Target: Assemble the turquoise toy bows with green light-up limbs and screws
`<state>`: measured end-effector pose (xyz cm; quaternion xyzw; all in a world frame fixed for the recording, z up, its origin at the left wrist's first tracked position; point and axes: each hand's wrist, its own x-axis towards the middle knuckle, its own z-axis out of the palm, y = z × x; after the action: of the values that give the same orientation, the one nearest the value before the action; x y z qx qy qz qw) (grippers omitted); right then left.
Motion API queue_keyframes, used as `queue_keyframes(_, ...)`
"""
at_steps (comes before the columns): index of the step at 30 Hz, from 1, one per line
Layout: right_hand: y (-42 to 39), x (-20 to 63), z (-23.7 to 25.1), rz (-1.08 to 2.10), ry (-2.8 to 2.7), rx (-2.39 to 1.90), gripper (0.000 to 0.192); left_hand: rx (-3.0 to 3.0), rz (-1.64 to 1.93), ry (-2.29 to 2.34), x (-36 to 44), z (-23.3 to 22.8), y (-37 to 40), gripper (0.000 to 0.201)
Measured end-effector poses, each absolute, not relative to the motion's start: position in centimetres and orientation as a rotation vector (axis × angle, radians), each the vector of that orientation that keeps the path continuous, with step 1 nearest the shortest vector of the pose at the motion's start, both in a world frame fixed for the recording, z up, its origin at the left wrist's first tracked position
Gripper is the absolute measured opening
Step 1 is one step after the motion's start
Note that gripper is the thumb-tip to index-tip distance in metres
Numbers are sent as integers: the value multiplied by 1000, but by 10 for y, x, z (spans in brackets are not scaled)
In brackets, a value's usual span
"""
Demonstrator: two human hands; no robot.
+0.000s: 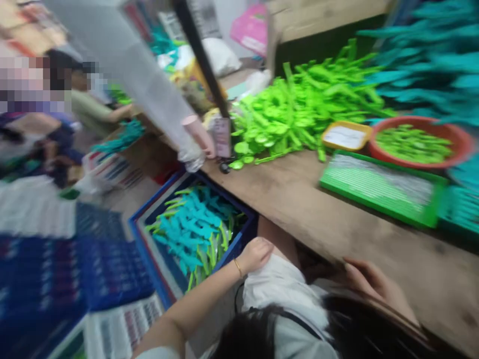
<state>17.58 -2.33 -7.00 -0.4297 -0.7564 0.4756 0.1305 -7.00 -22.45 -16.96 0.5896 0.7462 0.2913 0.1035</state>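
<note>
My left hand (258,253), with a thin gold bangle at the wrist, rests on my lap over white clothing (277,279). Its fingers look loosely laid on the leg, and nothing shows in them. At the near edge of the wooden table (284,189), my right hand (368,279) has its fingers apart; dark hair covers part of that forearm. I see nothing held there. Beside my left arm stands a blue crate (235,247) with teal plastic pieces (194,219) and lime green ones (213,252) in it.
On the table lie a heap of lime green plastic pieces (295,104), a green ribbed tray (377,189), a yellow dish (331,142) and a red-brown bowl (422,162). Teal pieces (430,65) pile up at right. Blue crates (112,269) stand left; a person (90,107) sits beyond.
</note>
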Motion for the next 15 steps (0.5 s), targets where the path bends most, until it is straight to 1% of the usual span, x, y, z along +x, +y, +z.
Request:
queue_keyframes(2,-28,194,-68,1347,-2161,-1193,32,2008,820,1931,-41,-163,-191,20)
queue_keyframes(4,-32,220,-61,1267,-2035,-1178,23,2208,796,1630,-14,-157,-161,24)
queue_keyframes(6,-30,259,-51,1057,-1844,-1275,17,2328,779,1334,9,-154,-134,27)
queue_keyframes(8,-29,319,-42,822,-1589,-1537,18,2380,764,1091,31,-153,-112,28)
queue_keyframes(10,-39,394,-35,555,-1308,-1763,25,2412,751,938,48,-156,-98,28)
queue_keyframes(12,-60,468,-33,159,-944,-1984,38,2470,741,866,56,-159,-94,28)
queue_keyframes(13,-72,500,-35,35,-790,-2132,45,2495,728,838,58,-161,-94,27)
queue_keyframes(15,-94,547,-48,57,-661,-2379,58,2531,689,801,58,-163,-96,26)
